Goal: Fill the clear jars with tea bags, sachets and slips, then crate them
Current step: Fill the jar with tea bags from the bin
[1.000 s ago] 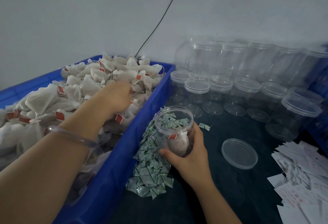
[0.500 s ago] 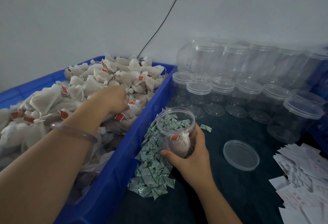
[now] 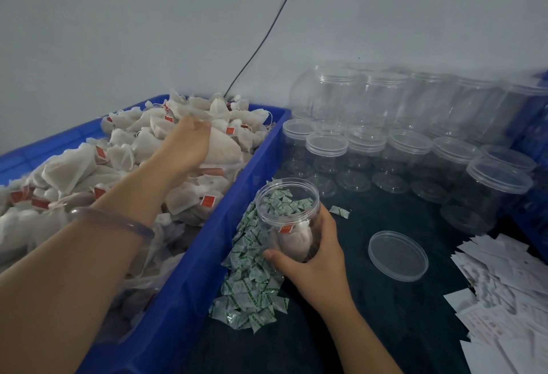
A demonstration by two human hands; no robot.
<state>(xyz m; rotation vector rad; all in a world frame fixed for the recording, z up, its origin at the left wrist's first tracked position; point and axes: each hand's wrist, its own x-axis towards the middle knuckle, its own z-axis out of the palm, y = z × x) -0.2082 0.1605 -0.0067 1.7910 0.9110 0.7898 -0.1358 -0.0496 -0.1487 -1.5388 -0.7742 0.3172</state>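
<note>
An open clear jar (image 3: 286, 210) stands tilted on the dark table, with a tea bag inside it. My right hand (image 3: 315, 258) grips its lower side. A blue bin (image 3: 189, 278) on the left is heaped with white tea bags (image 3: 74, 172) bearing red tags. My left hand (image 3: 185, 144) is over the heap and holds one white tea bag (image 3: 224, 150). Green-and-white sachets (image 3: 252, 287) lie piled between the bin and the jar. The jar's clear lid (image 3: 397, 255) lies flat to the right. White paper slips (image 3: 510, 293) are spread at the right edge.
Several lidded empty clear jars (image 3: 397, 151) stand in rows at the back right, with taller ones against the grey wall. A blue crate (image 3: 533, 148) shows at the far right edge. A black cable (image 3: 267, 32) runs up the wall. One loose sachet (image 3: 339, 211) lies by the jar.
My left hand has lifted out of the heap with a white tea bag in it and moved back and to the right. My right hand and the jar have stayed put.
</note>
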